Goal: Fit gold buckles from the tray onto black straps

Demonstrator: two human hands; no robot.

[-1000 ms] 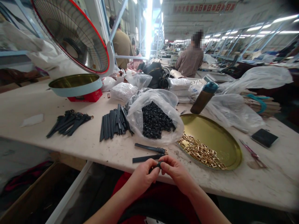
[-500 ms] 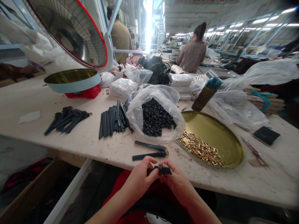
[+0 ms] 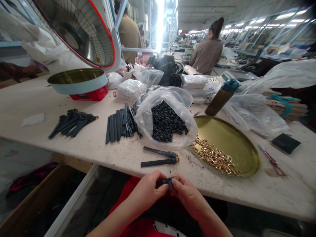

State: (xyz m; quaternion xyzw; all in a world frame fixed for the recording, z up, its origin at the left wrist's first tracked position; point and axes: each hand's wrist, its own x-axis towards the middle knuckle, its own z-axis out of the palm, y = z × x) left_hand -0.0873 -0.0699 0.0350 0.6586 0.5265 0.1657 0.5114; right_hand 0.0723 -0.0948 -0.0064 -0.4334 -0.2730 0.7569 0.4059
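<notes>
Factory hall, long pale worktable (image 3: 74, 144). Left hand (image 3: 148, 191) and right hand (image 3: 187, 196) pinch black strap (image 3: 166, 182) between fingertips at table edge, fitting its end piece. Finished straps (image 3: 159, 158) just beyond. Next likely needs firm, aligned push.

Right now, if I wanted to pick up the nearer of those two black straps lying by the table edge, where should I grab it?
Probably pinch the nearer strap at its bare middle, coming from above with fingers across its narrow width. It lies flat and clear of the other strap. Its right end carries a loop and gold buckle, lumpier to grip.
</notes>
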